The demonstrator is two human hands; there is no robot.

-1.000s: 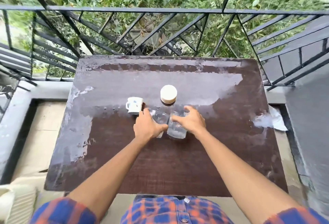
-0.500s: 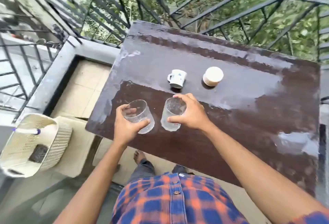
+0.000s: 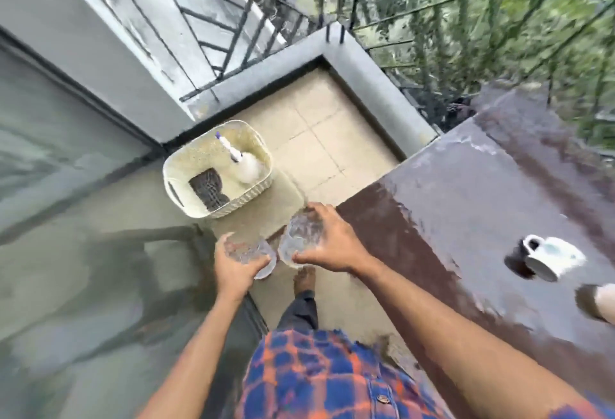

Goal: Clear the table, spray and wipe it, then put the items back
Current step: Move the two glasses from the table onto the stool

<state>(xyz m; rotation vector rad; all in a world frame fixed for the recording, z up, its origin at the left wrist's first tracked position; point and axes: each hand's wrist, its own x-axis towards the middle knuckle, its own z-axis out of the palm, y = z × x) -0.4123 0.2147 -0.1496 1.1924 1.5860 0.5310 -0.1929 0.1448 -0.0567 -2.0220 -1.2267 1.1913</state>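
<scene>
Both hands, left (image 3: 234, 265) and right (image 3: 332, 242), hold clear glasses (image 3: 301, 239) beside the table (image 3: 466, 192).

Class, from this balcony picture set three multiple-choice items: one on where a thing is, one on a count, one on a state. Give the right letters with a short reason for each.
1. Where is the spray bottle?
A. on the table
B. in the white basket
C. in the left hand

2. How many clear glasses does the person hold?
A. one
B. two
C. three

3. How does the white mug stand on the table?
A. upright
B. upside down
C. tipped on its side

Answers:
1 B, the bottle lies inside the basket beside a dark cloth.
2 B, the left hand grips one glass and the right hand grips the other glass.
3 C, its open mouth faces sideways.
</scene>
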